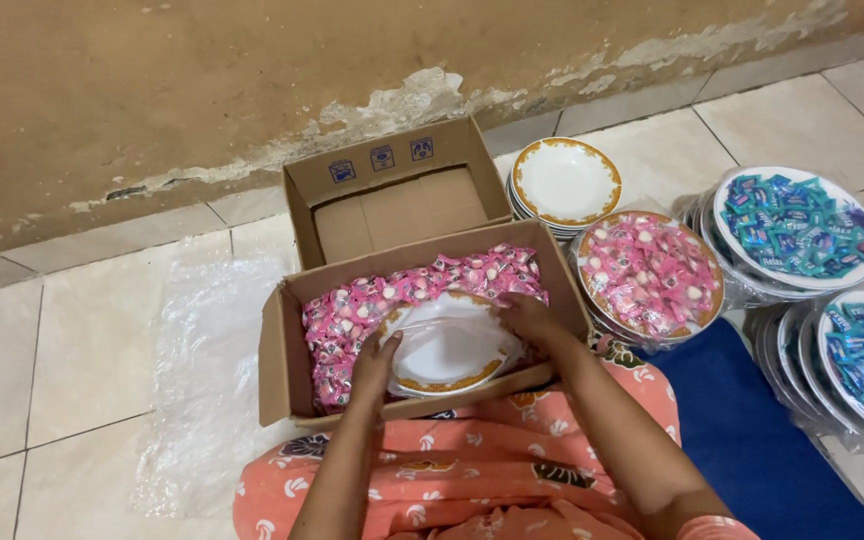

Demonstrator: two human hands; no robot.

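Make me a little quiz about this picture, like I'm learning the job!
1. True or false: both hands hold the white plate inside the candy box.
2. What colour are the wrapped candies in that box?
A) pink B) blue C) green
3. How many cardboard boxes are on the floor?

Key:
1. True: the left hand and right hand grip its rim.
2. A
3. Two: the empty box sits behind the candy box.
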